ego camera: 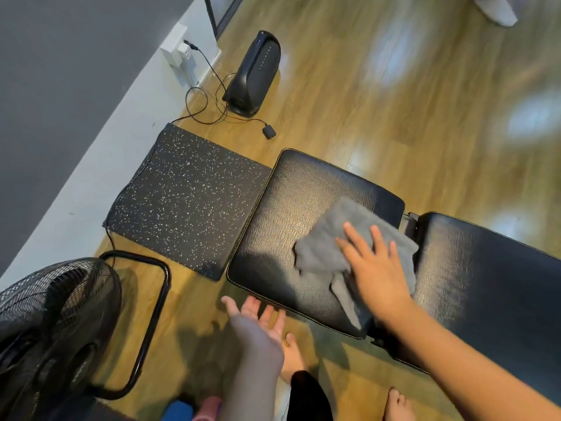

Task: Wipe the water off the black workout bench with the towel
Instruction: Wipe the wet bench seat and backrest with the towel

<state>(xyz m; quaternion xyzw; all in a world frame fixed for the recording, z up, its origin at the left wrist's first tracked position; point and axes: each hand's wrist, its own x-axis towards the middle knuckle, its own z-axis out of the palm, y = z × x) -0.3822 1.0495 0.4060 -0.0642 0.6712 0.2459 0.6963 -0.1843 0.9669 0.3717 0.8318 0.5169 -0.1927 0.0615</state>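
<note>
A crumpled grey towel [337, 241] lies on the seat pad of a black workout bench [291, 214], toward the pad's right end, near the gap where the longer back pad begins. The right hand [375, 268] rests flat on the towel, palm down and fingers spread, pressing it against the padded surface without gripping it; part of the cloth trails back under the wrist toward the near edge. The left hand [258, 319] is open and empty, palm turned up, held just beside the near edge of the seat pad, apart from the towel. Any water on the glossy pad cannot be made out. Left of the bench, a black speckled rubber mat [188, 199] lies on the wooden floor [394, 101], its edge meeting the bench end. Beyond the mat stands a black portable speaker [255, 74] with loose cables near a wall outlet [179, 53]. A black floor fan [54, 323] fills the lower left corner. Bare feet [293, 357] show below the bench.
</note>
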